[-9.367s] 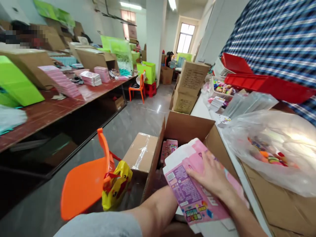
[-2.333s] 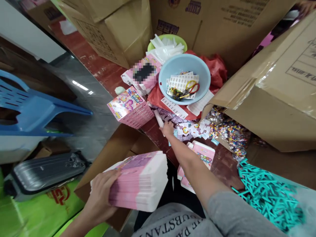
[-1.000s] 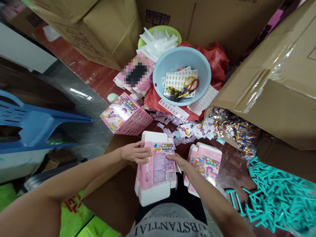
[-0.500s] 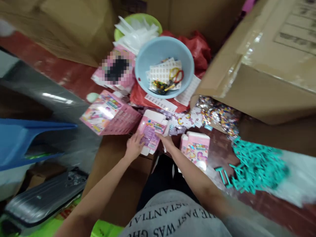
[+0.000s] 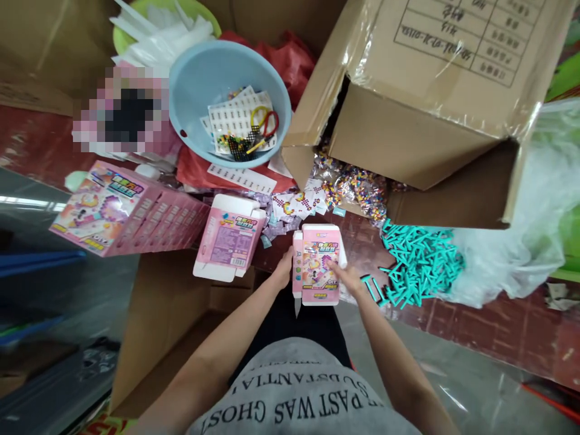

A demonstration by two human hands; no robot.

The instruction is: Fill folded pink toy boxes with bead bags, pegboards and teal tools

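I see both hands on pink box [image 5: 318, 264] (upright, over desk [image 5: 489, 326] edge): left hand [image 5: 285, 270] fingers grasping its side, right hand [image 5: 348, 277] fingers pressing front; teal clips [image 5: 419, 263] beside.

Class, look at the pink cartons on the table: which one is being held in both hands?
The pink carton nearest the person, gripped between left hand and right hand. The flat stack and the row farther left lie untouched.

A light blue basin [image 5: 199, 72] holds sticker sheets and scissors, with a taped cardboard carton [image 5: 421, 115] just right of it and teal plastic pieces [image 5: 421, 266] below that carton.
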